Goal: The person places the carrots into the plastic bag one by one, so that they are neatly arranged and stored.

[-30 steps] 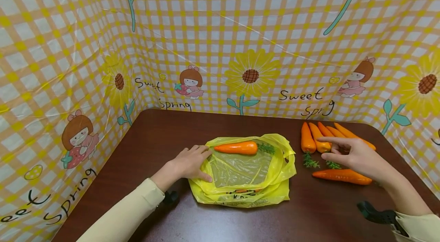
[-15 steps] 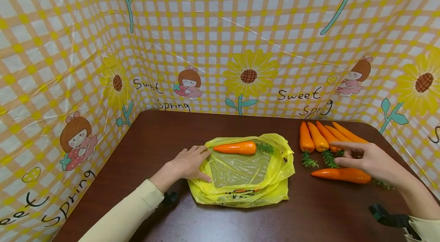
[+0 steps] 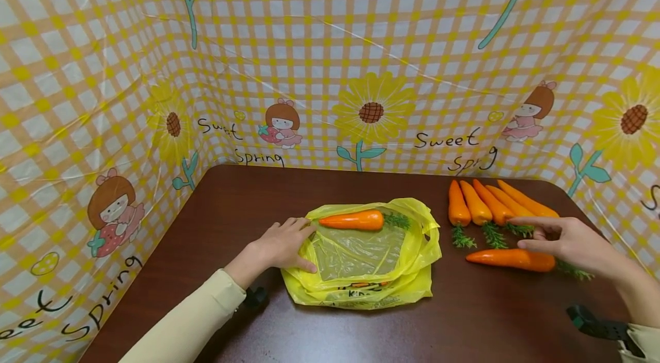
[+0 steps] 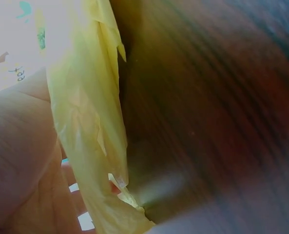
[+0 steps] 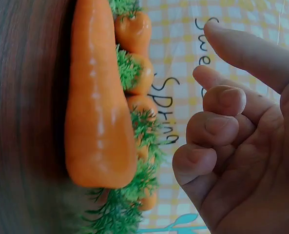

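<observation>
A large orange carrot (image 5: 96, 107) lies along the dark tabletop (image 5: 27, 122), its blunt end low in view and its narrower end cut off by the top edge. Beside it, blunt ends of more carrots (image 5: 133, 33) show among green leaves (image 5: 146, 129). To the side, apart from the carrots, the right hand (image 5: 259, 146) curls three fingers (their nails show). Behind hangs a checked cloth (image 5: 173, 44) lettered "Spring".

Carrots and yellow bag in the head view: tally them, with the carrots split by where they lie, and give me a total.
Carrots in the back row: 5
Carrot lying in front of that row: 1
Carrot in the bag's opening: 1
Yellow bag: 1
Total: 8
</observation>
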`<state>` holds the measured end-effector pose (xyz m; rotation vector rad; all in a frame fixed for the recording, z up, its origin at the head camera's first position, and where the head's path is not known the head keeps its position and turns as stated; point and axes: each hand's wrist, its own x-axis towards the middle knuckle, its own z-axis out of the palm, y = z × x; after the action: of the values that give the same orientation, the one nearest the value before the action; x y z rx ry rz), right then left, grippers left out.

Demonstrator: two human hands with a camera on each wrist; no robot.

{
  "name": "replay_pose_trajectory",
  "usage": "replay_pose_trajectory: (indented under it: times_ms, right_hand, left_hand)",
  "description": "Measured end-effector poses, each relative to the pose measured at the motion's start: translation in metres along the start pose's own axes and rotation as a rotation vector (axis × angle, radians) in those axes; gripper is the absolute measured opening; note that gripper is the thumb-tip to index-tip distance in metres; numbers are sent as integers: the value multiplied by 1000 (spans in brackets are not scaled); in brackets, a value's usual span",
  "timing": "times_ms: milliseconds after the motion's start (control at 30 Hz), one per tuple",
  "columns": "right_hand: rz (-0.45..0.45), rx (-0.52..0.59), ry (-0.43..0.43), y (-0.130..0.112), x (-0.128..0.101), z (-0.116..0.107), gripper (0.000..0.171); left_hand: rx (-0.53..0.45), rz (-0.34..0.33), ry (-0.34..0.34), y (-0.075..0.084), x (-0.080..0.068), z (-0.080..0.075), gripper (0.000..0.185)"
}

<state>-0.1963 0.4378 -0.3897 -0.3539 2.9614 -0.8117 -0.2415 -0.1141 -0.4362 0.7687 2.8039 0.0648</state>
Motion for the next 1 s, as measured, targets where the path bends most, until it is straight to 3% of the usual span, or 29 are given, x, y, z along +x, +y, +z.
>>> replay_pose_trajectory:
  times_ms: [233, 633, 1000]
  right_hand:
    - [27, 0, -20, 15, -2, -1, 54]
    - [107, 59, -123, 32, -7, 3, 59]
    - [123, 105, -217, 42, -7, 6, 61]
  left_hand:
    - [-9, 3, -1, 0, -1, 0, 96]
    - [-22, 3, -7, 0, -1, -2, 96]
    - [-15, -6, -14, 1, -1, -3, 96]
